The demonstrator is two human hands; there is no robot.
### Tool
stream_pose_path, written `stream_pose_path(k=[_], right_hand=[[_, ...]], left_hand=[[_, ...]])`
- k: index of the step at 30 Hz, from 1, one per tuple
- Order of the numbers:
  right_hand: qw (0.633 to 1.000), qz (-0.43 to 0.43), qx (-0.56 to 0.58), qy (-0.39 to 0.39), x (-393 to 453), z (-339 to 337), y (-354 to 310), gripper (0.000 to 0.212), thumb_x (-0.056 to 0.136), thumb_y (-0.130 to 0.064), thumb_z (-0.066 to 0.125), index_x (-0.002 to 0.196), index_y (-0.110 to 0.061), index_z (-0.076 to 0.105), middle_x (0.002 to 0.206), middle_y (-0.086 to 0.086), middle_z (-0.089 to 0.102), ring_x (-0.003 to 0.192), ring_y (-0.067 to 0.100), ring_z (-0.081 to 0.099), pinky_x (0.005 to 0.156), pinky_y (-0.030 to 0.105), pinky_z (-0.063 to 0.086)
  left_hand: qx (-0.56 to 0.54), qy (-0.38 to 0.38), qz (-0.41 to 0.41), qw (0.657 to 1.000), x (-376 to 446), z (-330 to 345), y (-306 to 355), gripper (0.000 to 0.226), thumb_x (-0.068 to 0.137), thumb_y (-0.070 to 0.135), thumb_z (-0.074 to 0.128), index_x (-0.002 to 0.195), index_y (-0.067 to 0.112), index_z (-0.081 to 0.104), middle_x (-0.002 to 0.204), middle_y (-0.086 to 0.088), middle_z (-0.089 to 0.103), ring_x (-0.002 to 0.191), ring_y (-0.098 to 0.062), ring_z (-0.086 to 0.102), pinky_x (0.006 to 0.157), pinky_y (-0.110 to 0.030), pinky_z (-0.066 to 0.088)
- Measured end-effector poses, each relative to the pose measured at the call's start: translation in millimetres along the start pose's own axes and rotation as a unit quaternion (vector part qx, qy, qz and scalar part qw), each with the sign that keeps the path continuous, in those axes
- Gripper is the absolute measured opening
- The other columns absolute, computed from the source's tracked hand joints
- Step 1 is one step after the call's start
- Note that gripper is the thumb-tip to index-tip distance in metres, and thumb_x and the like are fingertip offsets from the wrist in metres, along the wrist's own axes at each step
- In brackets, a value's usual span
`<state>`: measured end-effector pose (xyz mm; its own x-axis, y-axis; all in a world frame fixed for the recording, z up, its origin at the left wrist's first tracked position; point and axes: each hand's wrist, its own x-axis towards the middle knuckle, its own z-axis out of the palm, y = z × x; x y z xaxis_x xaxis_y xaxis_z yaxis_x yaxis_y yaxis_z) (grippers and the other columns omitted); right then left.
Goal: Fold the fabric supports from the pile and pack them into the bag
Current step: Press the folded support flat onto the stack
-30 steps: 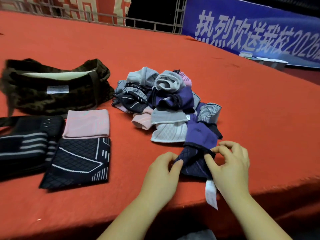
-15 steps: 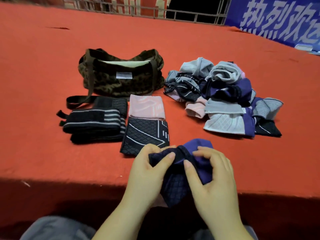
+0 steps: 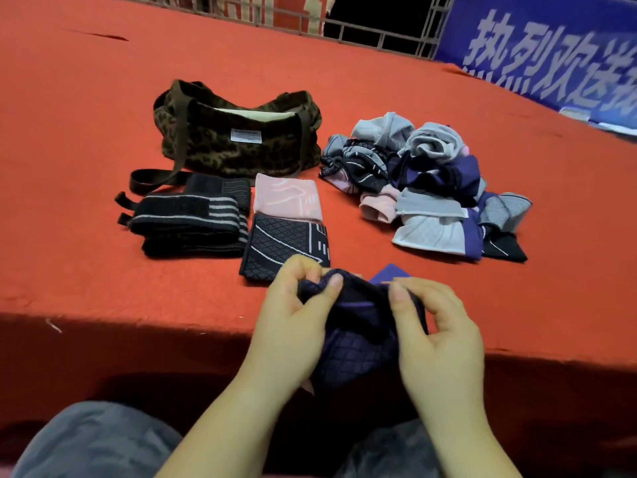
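Fingers [image 3: 336, 282] of both hands pinch the purple knit support [image 3: 355, 339] at its top edge, one hand each side; it hangs past the worktop's [image 3: 103, 270] near edge, long axis toward the lap.

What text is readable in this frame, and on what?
"热烈欢送": large pale characters on the blue banner at far right; a further character is cut off by the frame edge.
White label on the leopard-print bag: printed lines, too small and blurred to read.
Red hanging behind the railing: partial pale strokes, unreadable.
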<state>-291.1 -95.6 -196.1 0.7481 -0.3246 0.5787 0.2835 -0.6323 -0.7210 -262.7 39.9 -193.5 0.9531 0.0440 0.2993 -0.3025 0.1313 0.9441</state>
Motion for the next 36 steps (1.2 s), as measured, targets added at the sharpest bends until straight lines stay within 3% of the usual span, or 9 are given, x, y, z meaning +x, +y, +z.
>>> stream_pose_path(k=[7,10,13,17,22,27,29,32,36], right_hand=[[0.993,0.101,0.03,0.051,7.3,-29.1,8.2,0.018,0.087,-0.04,0.055,0.079,-0.027,0.065,0.085,-0.005,0.068,0.079,0.004,0.059,0.074,0.013,0.042],[0.989,0.127,0.029,0.075,8.2,-37.7,14.4,0.019,0.093,-0.032,0.057,0.084,-0.019,0.068,0.084,-0.005,0.068,0.077,0.001,0.056,0.07,0.007,0.038],[0.979,0.154,0.049,0.122,10.0,-48.4,17.2,0.023,0.094,-0.033,0.054,0.081,-0.019,0.067,0.073,-0.014,0.065,0.067,-0.003,0.054,0.065,0.006,0.037],[0.966,0.179,0.099,0.155,10.0,-54.8,17.6,0.031,0.095,-0.033,0.054,0.068,-0.021,0.062,0.055,-0.02,0.059,0.062,0.0,0.048,0.065,0.018,0.039],[0.981,0.147,0.107,0.071,7.8,-44.7,4.2,0.031,0.095,-0.033,0.052,0.072,-0.017,0.064,0.068,-0.006,0.067,0.067,0.008,0.057,0.07,0.029,0.046],[0.99,0.088,0.108,-0.008,16.9,-49.8,-11.0,0.029,0.09,-0.025,0.061,0.063,-0.015,0.059,0.053,-0.011,0.059,0.052,-0.001,0.048,0.054,0.015,0.04],[0.989,0.075,0.119,-0.039,17.6,-47.0,-18.4,0.029,0.087,-0.025,0.063,0.062,-0.012,0.057,0.051,-0.009,0.054,0.05,0.0,0.044,0.052,0.015,0.037],[0.985,0.068,0.131,-0.085,12.2,-34.1,-27.4,0.028,0.084,-0.026,0.068,0.06,-0.016,0.059,0.052,-0.007,0.056,0.051,0.001,0.046,0.052,0.017,0.038],[0.982,0.055,0.144,-0.111,-0.3,-17.8,-36.0,0.032,0.076,-0.044,0.066,0.069,-0.014,0.063,0.062,0.003,0.064,0.06,0.017,0.06,0.061,0.03,0.048]], left_hand=[[-0.055,0.151,-0.073,0.984,3.9,-24.6,1.7,0.026,0.088,0.013,0.062,0.068,0.02,0.046,0.069,0.0,0.048,0.07,-0.014,0.045,0.072,-0.035,0.036],[-0.098,0.186,-0.077,0.975,2.8,-33.9,8.8,0.026,0.091,0.009,0.058,0.069,0.019,0.047,0.071,-0.002,0.052,0.07,-0.015,0.049,0.072,-0.034,0.04],[-0.124,0.214,-0.109,0.963,2.1,-48.8,16.7,0.022,0.094,0.012,0.054,0.074,0.02,0.048,0.07,-0.001,0.057,0.06,-0.014,0.054,0.055,-0.029,0.047],[-0.088,0.256,-0.098,0.958,2.0,-64.9,17.8,0.021,0.092,0.012,0.057,0.073,0.02,0.051,0.073,-0.001,0.057,0.068,-0.015,0.054,0.068,-0.033,0.046],[0.07,0.132,-0.102,0.983,-7.1,-52.7,14.7,0.018,0.087,0.011,0.064,0.076,0.02,0.052,0.071,0.002,0.056,0.066,-0.012,0.051,0.064,-0.029,0.04],[0.132,0.01,-0.111,0.985,-13.1,-58.8,19.2,0.016,0.081,0.008,0.07,0.085,0.02,0.059,0.071,0.005,0.067,0.066,-0.007,0.059,0.063,-0.02,0.045],[0.195,-0.052,-0.087,0.976,-16.1,-58.4,21.3,0.02,0.076,0.028,0.076,0.09,0.025,0.063,0.073,0.012,0.07,0.072,-0.002,0.063,0.069,-0.017,0.045],[0.28,-0.172,-0.045,0.943,-23.7,-44.8,24.8,0.059,0.056,0.068,0.064,0.106,0.037,0.061,0.097,0.021,0.069,0.097,0.011,0.059,0.088,-0.02,0.046],[0.363,-0.213,0.041,0.906,-36.6,-16.1,17.4,0.04,0.077,0.054,0.059,0.11,0.031,0.062,0.104,0.015,0.068,0.1,0.0,0.061,0.09,-0.027,0.046]])
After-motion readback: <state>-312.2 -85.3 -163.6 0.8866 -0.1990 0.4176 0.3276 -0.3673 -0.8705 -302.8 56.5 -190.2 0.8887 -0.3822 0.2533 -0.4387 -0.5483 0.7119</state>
